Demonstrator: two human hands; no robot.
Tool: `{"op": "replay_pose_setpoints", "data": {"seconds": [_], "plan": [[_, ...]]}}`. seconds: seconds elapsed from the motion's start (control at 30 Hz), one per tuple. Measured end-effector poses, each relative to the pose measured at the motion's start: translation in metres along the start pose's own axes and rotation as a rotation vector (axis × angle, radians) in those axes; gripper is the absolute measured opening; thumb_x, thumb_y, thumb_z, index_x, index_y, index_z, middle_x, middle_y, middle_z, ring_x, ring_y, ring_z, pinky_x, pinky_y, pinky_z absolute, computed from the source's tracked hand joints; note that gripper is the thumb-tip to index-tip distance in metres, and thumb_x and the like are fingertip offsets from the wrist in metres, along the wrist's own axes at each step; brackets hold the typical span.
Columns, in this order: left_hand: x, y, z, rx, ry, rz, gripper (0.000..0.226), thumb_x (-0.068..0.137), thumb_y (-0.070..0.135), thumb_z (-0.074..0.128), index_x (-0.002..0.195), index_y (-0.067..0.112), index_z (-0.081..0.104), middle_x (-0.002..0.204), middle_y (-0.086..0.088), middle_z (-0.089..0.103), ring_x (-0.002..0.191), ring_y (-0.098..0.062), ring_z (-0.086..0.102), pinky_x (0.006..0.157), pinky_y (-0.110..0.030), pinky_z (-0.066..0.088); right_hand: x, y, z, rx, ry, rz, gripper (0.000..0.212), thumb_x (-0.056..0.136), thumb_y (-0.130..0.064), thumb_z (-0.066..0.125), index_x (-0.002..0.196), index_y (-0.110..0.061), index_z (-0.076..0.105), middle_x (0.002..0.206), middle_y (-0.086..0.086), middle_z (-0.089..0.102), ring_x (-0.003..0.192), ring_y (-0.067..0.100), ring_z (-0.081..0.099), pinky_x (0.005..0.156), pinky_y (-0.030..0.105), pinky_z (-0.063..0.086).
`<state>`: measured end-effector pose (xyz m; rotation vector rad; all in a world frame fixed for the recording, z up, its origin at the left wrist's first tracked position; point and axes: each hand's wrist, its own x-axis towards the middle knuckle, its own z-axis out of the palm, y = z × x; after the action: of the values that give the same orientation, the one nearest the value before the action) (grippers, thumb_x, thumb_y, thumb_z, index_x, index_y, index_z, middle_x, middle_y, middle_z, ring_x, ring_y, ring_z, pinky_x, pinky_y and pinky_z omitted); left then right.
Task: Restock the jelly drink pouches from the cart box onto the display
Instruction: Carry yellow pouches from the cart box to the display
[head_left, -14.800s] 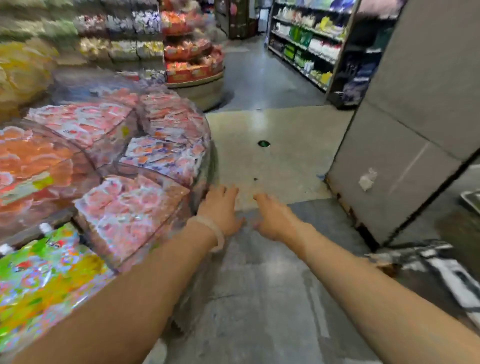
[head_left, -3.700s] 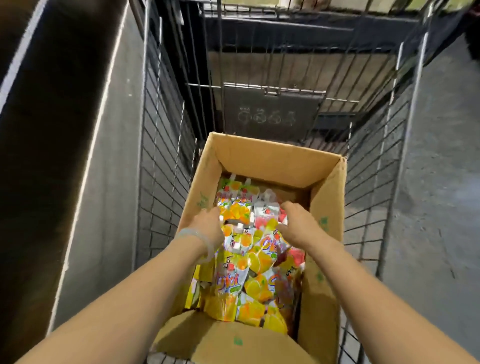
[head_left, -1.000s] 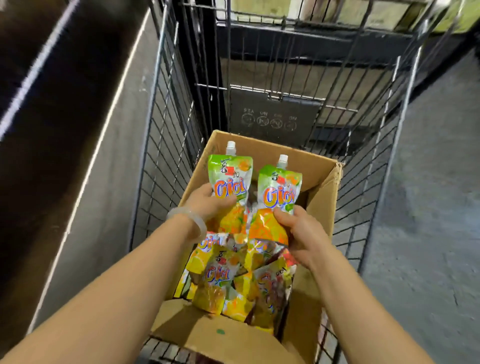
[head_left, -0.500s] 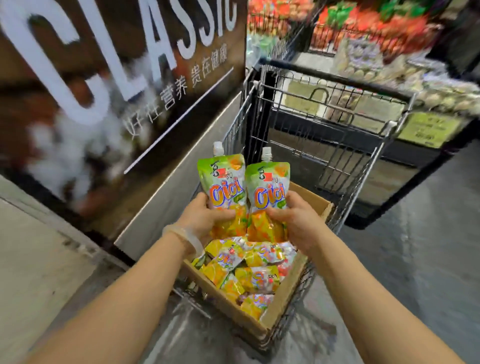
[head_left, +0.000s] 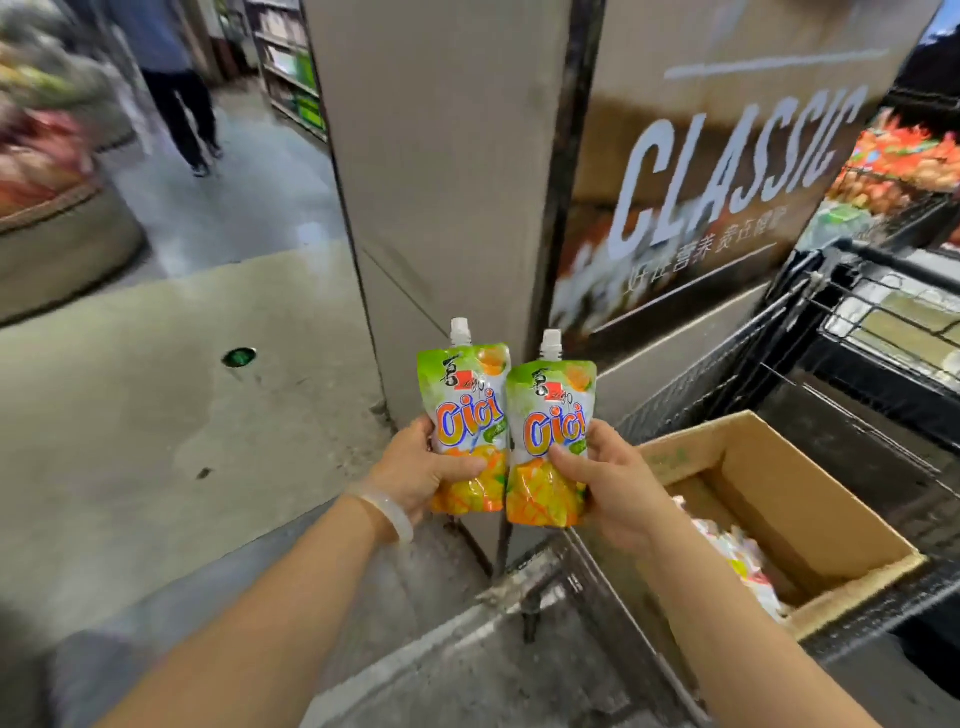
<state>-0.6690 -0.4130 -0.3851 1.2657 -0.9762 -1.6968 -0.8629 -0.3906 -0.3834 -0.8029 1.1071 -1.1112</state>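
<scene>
Fingers of left hand (head_left: 421, 467) and right hand (head_left: 613, 483) each grip a pouch (head_left: 465, 415); open floor (head_left: 156, 415) lies left, blurred.

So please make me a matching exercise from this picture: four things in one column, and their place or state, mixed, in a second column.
Things:
1. left pouch
2. right pouch
3. cardboard box
4. bracelet

Places or states:
A. standing open in the cart
B. on the left wrist
C. in the grip of the right hand
D. in the grip of the left hand

Pairs: 1-D, 2-C, 3-A, 4-B
</scene>
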Motion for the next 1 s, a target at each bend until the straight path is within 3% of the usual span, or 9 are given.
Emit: {"op": "replay_pose_setpoints", "data": {"seconds": [0.1,0.2,0.27,0.33,0.4,0.53,0.73,0.87,1.0], "plan": [[-0.056,0.0,-0.065,-0.047,0.084,0.017,0.043,0.075,-0.02,0.062,0.095,0.018,0.057,0.081,-0.003,0.071,0.065,-0.018,0.069,0.055,-0.036,0.058,-0.017,0.019,0.073,-0.047,-0.111,0.037,0.024,0.086,-0.001,0.06,0.105,-0.014,0.058,0.1,0.004,0.072,0.08,0.019,0.071,0.068,0.04,0.06],[-0.114,-0.002,-0.129,-0.083,0.172,0.039,0.044,0.074,-0.02,0.063,0.104,0.012,0.057,0.086,-0.007,0.072,0.069,-0.02,0.071,0.061,-0.039,0.059,-0.038,0.035,0.149,-0.088,-0.222,0.068,0.022,0.088,-0.001,0.059,0.106,-0.013,0.056,0.097,0.003,0.072,0.075,0.016,0.072,0.057,0.033,0.059],[-0.154,-0.004,-0.173,-0.108,0.251,0.074,0.048,0.074,-0.019,0.065,0.11,0.01,0.054,0.097,-0.012,0.07,0.079,-0.027,0.068,0.065,-0.044,0.058,-0.05,0.049,0.2,-0.104,-0.303,0.077,0.023,0.088,0.0,0.058,0.107,-0.013,0.057,0.098,0.005,0.072,0.076,0.018,0.071,0.06,0.035,0.061],[-0.188,-0.005,-0.205,-0.149,0.322,0.099,0.047,0.074,-0.02,0.063,0.108,0.012,0.054,0.095,-0.012,0.069,0.076,-0.025,0.068,0.061,-0.042,0.058,-0.06,0.063,0.242,-0.088,-0.364,0.081,0.023,0.087,0.001,0.058,0.106,-0.013,0.057,0.099,0.009,0.071,0.077,0.019,0.07,0.066,0.037,0.061],[-0.231,-0.009,-0.242,-0.188,0.401,0.128,0.049,0.074,-0.021,0.062,0.112,0.009,0.054,0.097,-0.014,0.068,0.075,-0.024,0.068,0.06,-0.04,0.059,-0.073,0.083,0.292,-0.087,-0.445,0.112,0.024,0.086,0.003,0.058,0.106,-0.012,0.058,0.098,0.009,0.071,0.072,0.017,0.071,0.061,0.034,0.061],[-0.309,-0.021,-0.31,-0.233,0.564,0.169,0.056,0.071,-0.016,0.07,0.119,0.008,0.053,0.113,-0.02,0.067,0.093,-0.037,0.067,0.075,-0.05,0.058,-0.101,0.119,0.384,-0.13,-0.619,0.157,0.028,0.086,0.002,0.059,0.109,-0.014,0.059,0.094,0.006,0.072,0.07,0.016,0.071,0.061,0.033,0.06],[-0.401,-0.039,-0.379,-0.368,0.781,0.289,0.06,0.065,-0.017,0.071,0.116,0.011,0.057,0.111,-0.019,0.068,0.098,-0.04,0.066,0.082,-0.058,0.054,-0.139,0.158,0.5,-0.21,-0.854,0.187,0.037,0.084,0.002,0.06,0.119,-0.01,0.057,0.107,0.013,0.07,0.087,0.027,0.068,0.075,0.041,0.059],[-0.447,-0.046,-0.412,-0.457,0.935,0.338,0.066,0.063,-0.018,0.07,0.122,0.007,0.053,0.115,-0.023,0.066,0.101,-0.043,0.064,0.082,-0.059,0.052,-0.159,0.18,0.564,-0.243,-1.035,0.242,0.031,0.085,0.0,0.059,0.114,-0.011,0.059,0.106,0.014,0.07,0.085,0.027,0.069,0.07,0.038,0.06],[-0.485,-0.053,-0.434,-0.486,1.102,0.372,0.064,0.057,-0.013,0.072,0.115,0.012,0.059,0.111,-0.019,0.069,0.103,-0.042,0.064,0.088,-0.063,0.048,-0.177,0.201,0.617,-0.248,-1.197,0.32,0.059,0.064,-0.019,0.078,0.118,-0.008,0.057,0.108,0.017,0.07,0.083,0.028,0.07,0.07,0.042,0.06]]}}
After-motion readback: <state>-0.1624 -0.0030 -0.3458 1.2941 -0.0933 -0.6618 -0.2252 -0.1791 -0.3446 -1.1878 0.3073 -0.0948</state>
